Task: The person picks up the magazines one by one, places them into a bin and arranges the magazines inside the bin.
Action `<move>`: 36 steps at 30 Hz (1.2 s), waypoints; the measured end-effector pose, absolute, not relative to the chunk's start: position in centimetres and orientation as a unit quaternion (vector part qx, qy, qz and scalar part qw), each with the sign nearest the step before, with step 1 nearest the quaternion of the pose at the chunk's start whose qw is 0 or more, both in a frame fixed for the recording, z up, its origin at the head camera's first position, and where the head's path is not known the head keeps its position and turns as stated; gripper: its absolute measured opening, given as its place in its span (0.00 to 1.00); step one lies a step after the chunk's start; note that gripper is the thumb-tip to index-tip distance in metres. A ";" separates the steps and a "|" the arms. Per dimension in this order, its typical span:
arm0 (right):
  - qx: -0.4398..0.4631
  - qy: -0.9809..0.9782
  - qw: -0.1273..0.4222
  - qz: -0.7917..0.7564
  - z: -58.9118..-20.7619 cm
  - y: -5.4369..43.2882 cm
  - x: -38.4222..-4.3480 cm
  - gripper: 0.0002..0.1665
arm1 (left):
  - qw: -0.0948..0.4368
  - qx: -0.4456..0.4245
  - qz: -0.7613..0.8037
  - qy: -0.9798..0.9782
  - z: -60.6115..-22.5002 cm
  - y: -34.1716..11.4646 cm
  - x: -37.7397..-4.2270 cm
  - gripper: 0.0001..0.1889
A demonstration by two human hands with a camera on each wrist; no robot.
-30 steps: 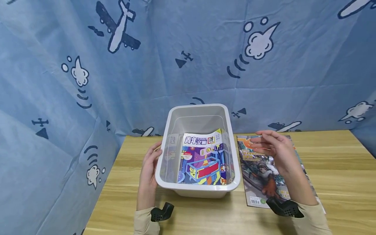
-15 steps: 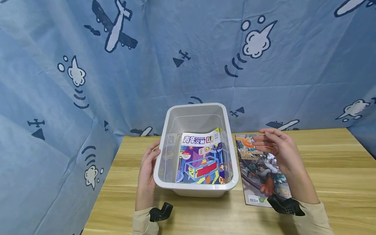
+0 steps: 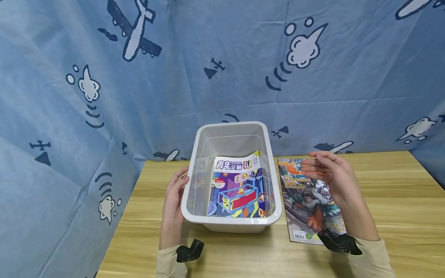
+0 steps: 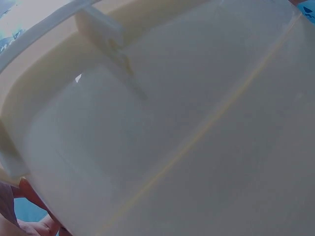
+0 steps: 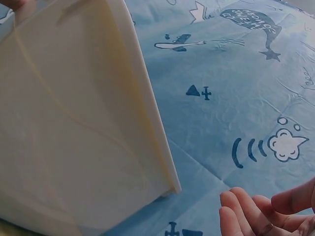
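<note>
A grey plastic bin (image 3: 231, 221) stands on the wooden table in the head view. Inside lies a magazine with a purple, colourful cover (image 3: 240, 189). My left hand (image 3: 174, 197) rests along the bin's outer left wall, its fingertips just under the rim. In the left wrist view the pale bin wall (image 4: 162, 113) fills most of the picture, with fingers at the lower left. My right hand (image 3: 332, 175) hovers palm inward over a second magazine (image 3: 299, 204), holding nothing. The right wrist view shows this hand's relaxed fingers (image 5: 241, 211) apart from the bin.
Behind the table hangs a blue cloth (image 3: 243, 77) printed with planes and clouds, which also covers the left side. Wooden tabletop (image 3: 399, 193) extends to the right of the second magazine.
My right hand has shifted slightly to the right over the second magazine. The left hand stays against the bin, and the head view has moved a little.
</note>
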State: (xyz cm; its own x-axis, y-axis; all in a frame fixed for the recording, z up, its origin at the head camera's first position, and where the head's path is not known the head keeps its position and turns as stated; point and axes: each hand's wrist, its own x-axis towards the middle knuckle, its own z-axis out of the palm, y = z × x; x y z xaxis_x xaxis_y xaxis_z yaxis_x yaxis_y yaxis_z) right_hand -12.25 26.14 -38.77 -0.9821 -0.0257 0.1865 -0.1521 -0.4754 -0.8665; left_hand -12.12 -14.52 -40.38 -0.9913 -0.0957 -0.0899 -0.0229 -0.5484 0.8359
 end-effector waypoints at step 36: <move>0.083 -0.479 0.059 0.872 -38.8 28.6 -11.8 0.15 | 0.016 0.059 -0.882 -0.467 -40.3 -14.6 -12.1 0.13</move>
